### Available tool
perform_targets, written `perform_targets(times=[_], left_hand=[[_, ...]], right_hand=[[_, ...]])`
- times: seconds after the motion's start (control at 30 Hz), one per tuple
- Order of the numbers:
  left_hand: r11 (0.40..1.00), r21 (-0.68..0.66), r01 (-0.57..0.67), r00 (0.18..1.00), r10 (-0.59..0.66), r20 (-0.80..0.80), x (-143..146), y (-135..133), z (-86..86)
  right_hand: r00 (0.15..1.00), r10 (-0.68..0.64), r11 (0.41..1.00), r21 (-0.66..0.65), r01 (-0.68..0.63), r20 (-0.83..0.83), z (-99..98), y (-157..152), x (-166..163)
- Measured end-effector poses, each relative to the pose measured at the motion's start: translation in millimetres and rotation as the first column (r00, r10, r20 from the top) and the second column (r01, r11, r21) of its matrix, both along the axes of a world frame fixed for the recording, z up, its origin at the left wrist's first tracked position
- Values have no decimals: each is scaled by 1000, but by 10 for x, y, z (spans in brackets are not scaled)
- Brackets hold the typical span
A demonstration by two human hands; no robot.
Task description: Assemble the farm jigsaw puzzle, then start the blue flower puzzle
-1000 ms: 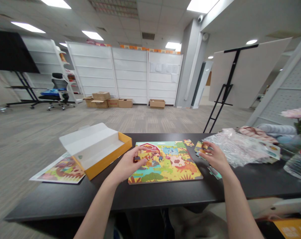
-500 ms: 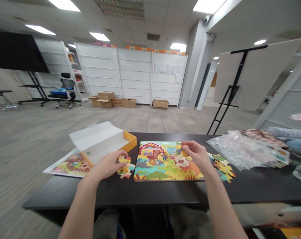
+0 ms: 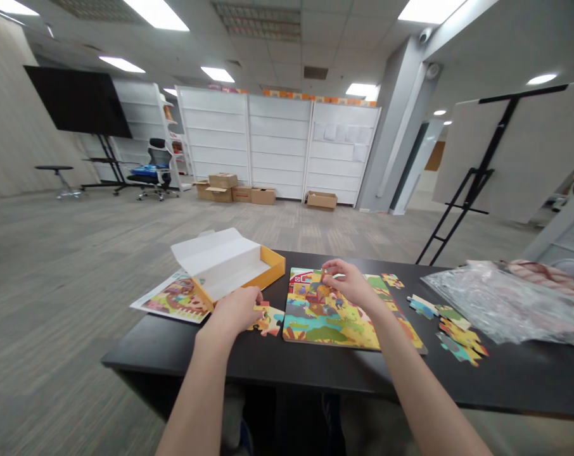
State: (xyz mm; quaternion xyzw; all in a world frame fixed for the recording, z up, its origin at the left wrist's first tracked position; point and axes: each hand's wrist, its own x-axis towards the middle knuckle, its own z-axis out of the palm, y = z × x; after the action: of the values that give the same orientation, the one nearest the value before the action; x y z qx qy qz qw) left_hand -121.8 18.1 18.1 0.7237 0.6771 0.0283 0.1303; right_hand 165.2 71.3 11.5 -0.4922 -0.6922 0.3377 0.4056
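Note:
A colourful farm-scene jigsaw puzzle [image 3: 334,326] lies in a flat board on the black table. My right hand [image 3: 348,282] is over its upper part, fingertips pinching a small puzzle piece [image 3: 324,282] that is tilted up and partly hidden. At the board's left edge, my left hand [image 3: 237,310] rests on the table with curled fingers around several loose puzzle pieces [image 3: 270,320]; its palm hides some of them. More loose pieces [image 3: 460,335] lie to the right of the board, and one small piece [image 3: 392,280] sits by its upper right corner.
An open yellow box [image 3: 271,269] with a white inside stands behind my left hand, partly over a printed picture sheet [image 3: 173,297]. Crumpled clear plastic packaging [image 3: 500,304] covers the table's right part. Beyond the table stand an easel board [image 3: 500,145] and cardboard boxes [image 3: 220,188].
My right hand has moved left across the puzzle with the piece, from its upper right towards its upper middle. My left hand stays by its pieces. The camera view has turned left.

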Motion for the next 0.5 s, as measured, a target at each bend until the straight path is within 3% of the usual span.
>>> perform_targets(times=[0.23, 0.5], left_hand=[[1000, 7, -6, 1000, 6, -11, 83, -68, 64], [970, 190, 150, 981, -170, 92, 308, -31, -35]], right_hand=[[979, 131, 990, -66, -121, 160, -131, 518, -384], [945, 138, 990, -5, -143, 296, -318, 585, -479]])
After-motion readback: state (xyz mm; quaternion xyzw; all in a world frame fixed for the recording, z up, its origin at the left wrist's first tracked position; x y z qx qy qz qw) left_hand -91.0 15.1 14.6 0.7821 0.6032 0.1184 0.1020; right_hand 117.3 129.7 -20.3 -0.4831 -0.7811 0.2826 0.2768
